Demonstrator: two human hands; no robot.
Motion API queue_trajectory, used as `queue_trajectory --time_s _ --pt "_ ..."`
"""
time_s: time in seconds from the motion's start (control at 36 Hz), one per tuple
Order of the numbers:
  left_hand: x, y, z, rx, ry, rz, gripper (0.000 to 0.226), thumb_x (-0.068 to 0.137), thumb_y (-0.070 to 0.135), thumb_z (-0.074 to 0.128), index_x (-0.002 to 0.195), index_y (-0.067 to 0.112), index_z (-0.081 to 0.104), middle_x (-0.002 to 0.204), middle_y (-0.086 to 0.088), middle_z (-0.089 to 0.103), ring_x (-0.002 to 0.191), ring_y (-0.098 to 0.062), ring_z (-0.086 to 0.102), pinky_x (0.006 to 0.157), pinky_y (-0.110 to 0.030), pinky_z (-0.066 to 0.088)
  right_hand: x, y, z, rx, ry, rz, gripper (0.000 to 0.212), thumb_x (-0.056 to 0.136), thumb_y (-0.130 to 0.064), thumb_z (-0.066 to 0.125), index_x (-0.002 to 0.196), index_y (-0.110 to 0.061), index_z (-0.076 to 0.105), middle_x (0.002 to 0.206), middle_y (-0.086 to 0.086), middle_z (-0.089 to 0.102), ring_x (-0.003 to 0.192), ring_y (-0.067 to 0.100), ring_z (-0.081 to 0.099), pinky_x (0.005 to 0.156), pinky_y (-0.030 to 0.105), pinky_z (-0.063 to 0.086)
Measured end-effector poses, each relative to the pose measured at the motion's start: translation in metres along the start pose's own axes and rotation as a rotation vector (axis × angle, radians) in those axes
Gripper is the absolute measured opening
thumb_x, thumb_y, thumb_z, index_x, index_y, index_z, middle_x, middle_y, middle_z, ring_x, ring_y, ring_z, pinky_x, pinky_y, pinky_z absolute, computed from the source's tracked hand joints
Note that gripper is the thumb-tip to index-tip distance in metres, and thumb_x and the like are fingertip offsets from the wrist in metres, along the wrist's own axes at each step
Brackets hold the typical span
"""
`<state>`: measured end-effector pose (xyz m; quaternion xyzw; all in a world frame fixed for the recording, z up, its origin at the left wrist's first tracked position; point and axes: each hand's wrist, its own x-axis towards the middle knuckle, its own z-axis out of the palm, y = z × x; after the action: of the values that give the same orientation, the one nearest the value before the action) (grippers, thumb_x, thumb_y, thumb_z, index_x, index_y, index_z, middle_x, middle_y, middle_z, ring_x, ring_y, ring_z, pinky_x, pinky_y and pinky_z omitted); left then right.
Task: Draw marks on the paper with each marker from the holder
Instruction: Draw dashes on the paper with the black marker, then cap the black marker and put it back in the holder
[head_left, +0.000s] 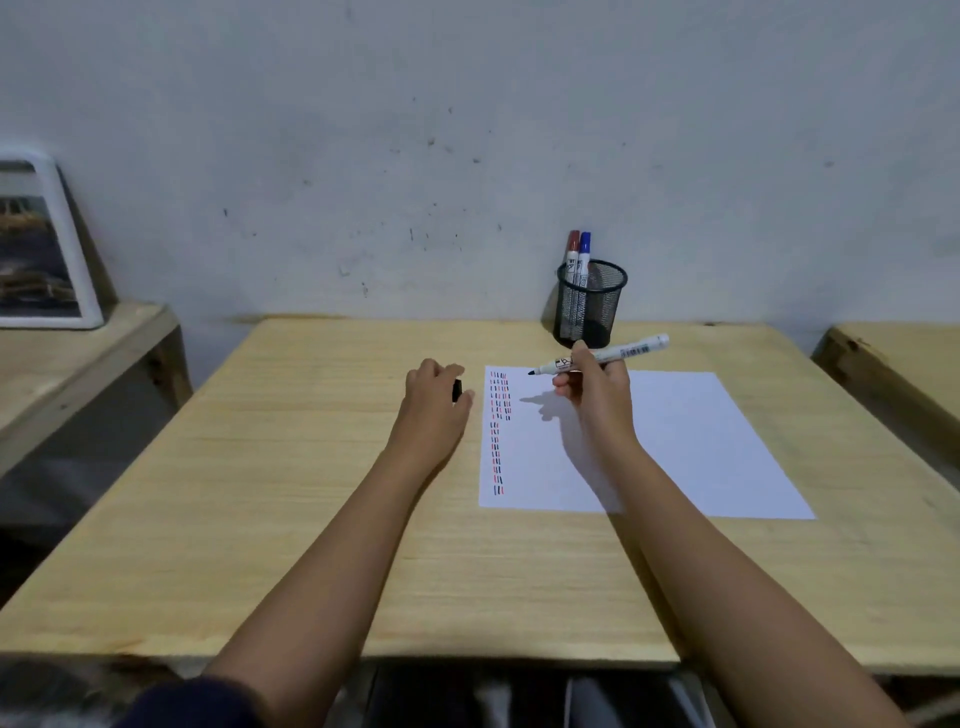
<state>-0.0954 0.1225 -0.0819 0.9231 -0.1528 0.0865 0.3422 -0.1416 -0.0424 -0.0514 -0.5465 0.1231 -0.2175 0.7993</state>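
Marker (602, 358), uncapped, white barrel with a black tip, was held in the right hand (597, 395), fingers pinched round the barrel near the tip end. Tip pointed left and hung just above the upper left part of the paper (691, 441), not touching it; rear end of the barrel stuck out up and to the right. Shadow of hand and marker fell on the sheet beneath. Left hand (434, 400) rested on the surface (291, 467) just left of the paper's top corner, fingers curled round a small black cap (456, 390), only part of it showing. Marks (498, 431) ran down the paper's left edge in short dashes, red, blue and black: several columns at the top, narrowing to one or two lower down. Rest of the sheet was blank. Behind the right hand, at the back edge of the surface and against the wall (467, 130), stood the black mesh holder (590, 304) with a red marker (572, 254) and a blue marker (584, 257) upright in it, caps up, side by side. Far left, a white-framed picture (41, 244) leaned on a second wooden bench (78, 353).
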Motion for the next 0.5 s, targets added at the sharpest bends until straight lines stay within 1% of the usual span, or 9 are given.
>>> queue_trajectory --time_s 0.06,0.14,0.17,0.19,0.25,0.31,0.39,0.44,0.5 --pt "0.007 0.0 0.001 0.021 0.017 0.016 0.026 0.092 0.014 0.048 0.112 0.002 0.061 0.109 -0.016 0.053 0.111 -0.031 0.044 0.085 -0.03 0.036 0.003 -0.005 -0.004 0.02 -0.022 -0.004 0.015 0.096 -0.012 0.047 0.081 -0.013 0.045 0.069 0.007 0.049 0.041 0.002 0.052 0.044 0.014 0.046" --pt "0.013 0.007 0.001 -0.055 0.068 0.021 0.017 0.087 0.006 0.052 0.093 0.001 0.067 0.095 -0.015 0.058 0.095 -0.028 0.053 0.076 -0.028 0.037 0.006 -0.014 -0.012 0.037 -0.037 -0.01 0.016 0.095 -0.011 0.049 0.08 -0.013 0.047 0.069 0.008 0.05 0.042 0.003 0.053 0.045 0.014 0.047" --pt "0.013 0.012 0.001 -0.153 0.089 -0.004 0.014 0.085 0.005 0.054 0.088 0.003 0.068 0.091 -0.013 0.06 0.09 -0.026 0.056 0.075 -0.028 0.04 0.006 -0.016 -0.014 0.047 -0.034 -0.009 0.016 0.095 -0.011 0.05 0.079 -0.012 0.047 0.068 0.008 0.051 0.043 0.004 0.053 0.046 0.014 0.047" --pt "0.012 0.019 0.001 -0.306 0.112 -0.046 0.011 0.083 0.004 0.057 0.082 0.005 0.068 0.088 -0.011 0.063 0.085 -0.023 0.059 0.075 -0.029 0.045 0.007 -0.019 -0.016 0.056 -0.029 -0.008 0.016 0.095 -0.011 0.051 0.079 -0.012 0.048 0.068 0.008 0.051 0.043 0.004 0.054 0.046 0.014 0.047" --pt "0.008 0.035 0.001 -0.686 0.12 -0.201 0.01 0.081 0.006 0.062 0.075 0.011 0.07 0.083 -0.006 0.067 0.079 -0.019 0.061 0.074 -0.034 0.05 0.007 -0.022 -0.019 0.085 -0.019 -0.005 0.015 0.094 -0.011 0.052 0.08 -0.012 0.048 0.067 0.008 0.053 0.043 0.005 0.054 0.047 0.014 0.048" --pt "0.008 0.047 0.002 -0.944 0.093 -0.295 0.009 0.08 0.01 0.068 0.074 0.016 0.07 0.081 -0.003 0.067 0.079 -0.019 0.061 0.073 -0.034 0.051 0.005 -0.025 -0.02 0.124 -0.012 0.002 0.015 0.094 -0.011 0.052 0.08 -0.012 0.048 0.065 0.007 0.053 0.042 0.005 0.054 0.047 0.014 0.048" --pt "0.005 0.062 0.005 -1.162 0.045 -0.305 0.004 0.081 0.01 0.069 0.079 0.014 0.07 0.079 -0.002 0.066 0.077 -0.015 0.06 0.074 -0.022 0.05 0.003 -0.028 -0.02 0.182 -0.005 0.012 0.014 0.094 -0.011 0.053 0.08 -0.012 0.049 0.065 0.006 0.053 0.042 0.005 0.055 0.047 0.014 0.049" --pt "0.003 0.07 0.008 -1.199 0.026 -0.299 0.003 0.08 0.012 0.07 0.083 0.013 0.071 0.082 -0.001 0.069 0.079 -0.011 0.064 0.078 -0.018 0.051 0.001 -0.029 -0.021 0.202 -0.004 0.011 0.013 0.094 -0.011 0.053 0.081 -0.012 0.05 0.066 0.005 0.053 0.043 0.005 0.056 0.048 0.014 0.05" --pt "0.002 0.077 0.01 -1.201 0.013 -0.291 0.006 0.081 0.012 0.07 0.087 0.011 0.07 0.086 -0.002 0.07 0.082 -0.01 0.065 0.077 -0.013 0.053 0.001 -0.03 -0.023 0.212 -0.008 0.006 0.011 0.093 -0.012 0.053 0.083 -0.011 0.05 0.068 0.005 0.053 0.044 0.005 0.056 0.048 0.014 0.05"
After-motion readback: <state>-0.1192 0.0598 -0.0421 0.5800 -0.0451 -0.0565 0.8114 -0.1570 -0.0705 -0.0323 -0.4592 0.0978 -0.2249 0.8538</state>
